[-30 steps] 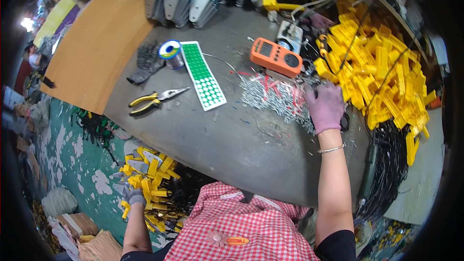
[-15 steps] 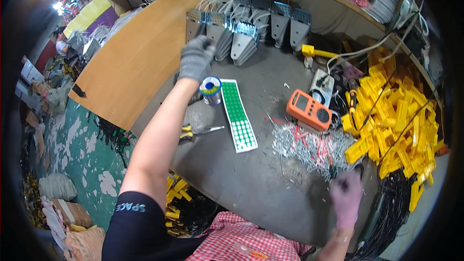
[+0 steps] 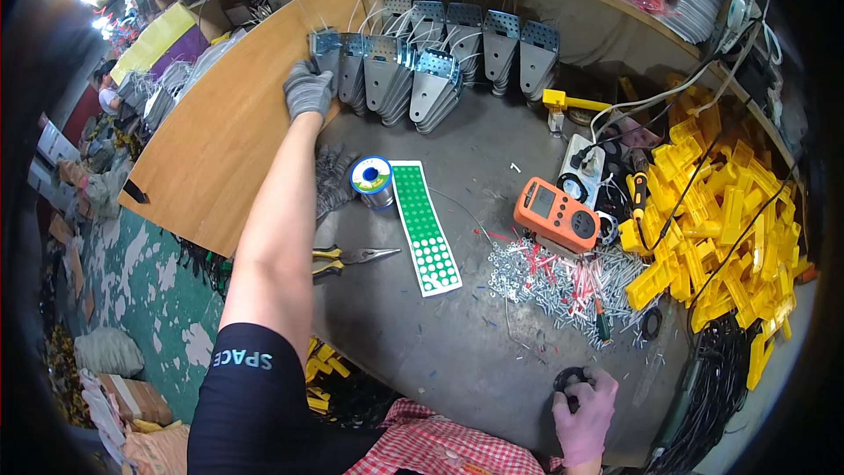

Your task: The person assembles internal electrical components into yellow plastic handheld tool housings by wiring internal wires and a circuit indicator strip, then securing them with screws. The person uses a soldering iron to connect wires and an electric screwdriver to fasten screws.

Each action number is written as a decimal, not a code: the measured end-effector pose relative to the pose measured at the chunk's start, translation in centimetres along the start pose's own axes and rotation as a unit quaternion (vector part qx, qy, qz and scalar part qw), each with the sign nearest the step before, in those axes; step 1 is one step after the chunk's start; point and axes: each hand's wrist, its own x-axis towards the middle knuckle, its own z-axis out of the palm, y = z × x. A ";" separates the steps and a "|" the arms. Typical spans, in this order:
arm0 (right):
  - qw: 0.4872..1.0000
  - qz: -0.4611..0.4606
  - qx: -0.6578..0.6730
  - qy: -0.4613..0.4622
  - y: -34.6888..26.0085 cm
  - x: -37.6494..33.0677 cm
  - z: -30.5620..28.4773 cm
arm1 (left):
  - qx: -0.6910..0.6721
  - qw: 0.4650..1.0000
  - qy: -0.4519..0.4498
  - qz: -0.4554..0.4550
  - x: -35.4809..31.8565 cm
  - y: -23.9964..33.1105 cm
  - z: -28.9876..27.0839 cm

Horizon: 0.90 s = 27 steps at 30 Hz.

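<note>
My left hand (image 3: pixel 309 92), in a grey knit glove, reaches to the far left of the bench. Its fingers are closed on the lower part of a grey metal bracket (image 3: pixel 325 51) with a perforated top, beside a row of several similar brackets (image 3: pixel 387 79) with white wires. My right hand (image 3: pixel 585 418), in a pinkish glove, is low over the near right of the bench. Its thumb and fingers pinch a black ring (image 3: pixel 573 380), partly covered by the fingers. Another black ring (image 3: pixel 651 324) lies by the pile of screws (image 3: pixel 571 286).
A solder spool (image 3: pixel 373 183), a green sticker sheet (image 3: pixel 425 229), pliers (image 3: pixel 356 257) and a grey glove (image 3: pixel 332 180) lie mid-left. An orange meter (image 3: pixel 556 214), a power strip (image 3: pixel 582 171) and a screwdriver (image 3: pixel 639 193) sit right, near heaped yellow plastic parts (image 3: pixel 712 220). A wooden board (image 3: pixel 255 114) edges the left.
My left hand has moved outward to the left end of the bracket row, where a bracket now shows in it. My right hand has come from the screw pile toward me with a black ring.
</note>
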 end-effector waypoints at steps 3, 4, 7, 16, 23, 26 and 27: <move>0.999 0.014 0.032 0.022 0.4 -0.6 -0.7 | -0.194 0.979 -0.035 -0.047 -4.8 5.1 -5.2; 0.994 -0.023 0.097 -0.040 0.4 -1.1 -1.5 | -0.285 0.956 -0.065 0.002 -8.1 8.0 -7.0; 0.979 -0.055 0.149 -0.127 1.2 -2.1 -1.3 | -0.318 0.899 -0.301 0.026 -19.7 15.5 -12.5; 1.000 -0.022 -0.002 -0.012 2.5 -1.2 -0.3 | -0.033 0.713 -0.652 0.257 -45.8 19.9 -14.1; 0.945 0.226 0.236 0.016 4.2 -0.5 -0.7 | -0.101 0.789 -0.435 0.421 -47.3 27.2 -11.4; 0.803 0.270 0.530 -0.009 4.5 -0.7 -2.7 | -0.132 0.797 -0.444 0.389 -49.0 26.8 -10.5; 0.697 0.274 0.662 -0.036 4.8 -0.8 -3.1 | -0.134 0.798 -0.449 0.380 -49.2 26.9 -10.5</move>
